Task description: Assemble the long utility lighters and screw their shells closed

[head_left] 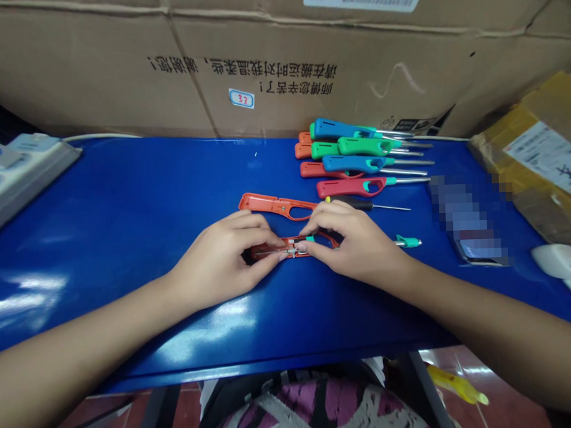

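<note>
Blue table below, left hand and right hand pinch small parts inside an orange shell between thumb and fingers; 1 slip could pop them loose.

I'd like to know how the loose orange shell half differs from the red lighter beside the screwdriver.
The orange shell half lies open, its hollow inside showing; the red lighter is closed up. The orange shell half shows no metal tube or teal collar; the red lighter has both. Both have a looped finger opening.
</note>
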Motion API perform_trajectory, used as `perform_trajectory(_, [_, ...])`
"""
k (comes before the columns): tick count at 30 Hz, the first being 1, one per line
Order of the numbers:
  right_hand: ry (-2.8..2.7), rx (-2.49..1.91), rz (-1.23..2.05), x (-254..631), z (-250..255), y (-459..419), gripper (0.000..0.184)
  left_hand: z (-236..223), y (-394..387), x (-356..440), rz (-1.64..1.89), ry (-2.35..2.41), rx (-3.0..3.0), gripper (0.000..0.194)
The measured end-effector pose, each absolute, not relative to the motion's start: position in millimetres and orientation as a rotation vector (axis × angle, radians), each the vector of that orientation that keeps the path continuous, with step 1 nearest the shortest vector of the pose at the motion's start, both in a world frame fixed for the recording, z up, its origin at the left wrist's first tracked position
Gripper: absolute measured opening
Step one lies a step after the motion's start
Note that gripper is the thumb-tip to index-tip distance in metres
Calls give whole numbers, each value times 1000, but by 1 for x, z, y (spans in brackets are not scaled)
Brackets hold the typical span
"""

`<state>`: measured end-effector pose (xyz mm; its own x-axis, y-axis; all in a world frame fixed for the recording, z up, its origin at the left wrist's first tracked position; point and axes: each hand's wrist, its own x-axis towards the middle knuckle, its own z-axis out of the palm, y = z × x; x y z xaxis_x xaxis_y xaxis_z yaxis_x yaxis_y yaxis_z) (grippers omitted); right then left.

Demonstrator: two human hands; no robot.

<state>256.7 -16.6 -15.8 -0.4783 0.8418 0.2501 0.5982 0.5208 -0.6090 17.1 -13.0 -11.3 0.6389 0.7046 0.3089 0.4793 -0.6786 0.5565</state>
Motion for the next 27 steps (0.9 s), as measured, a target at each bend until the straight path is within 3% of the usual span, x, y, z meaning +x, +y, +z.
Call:
perform_trajectory(20, [-2140,-1134,710,254,-14,-17,3,-12,-15,18,695,976,2382,8])
perform_trajectory(27, [-2185,-1200,690,276,7,-8,11,-7,-14,15,738,998,2518,13])
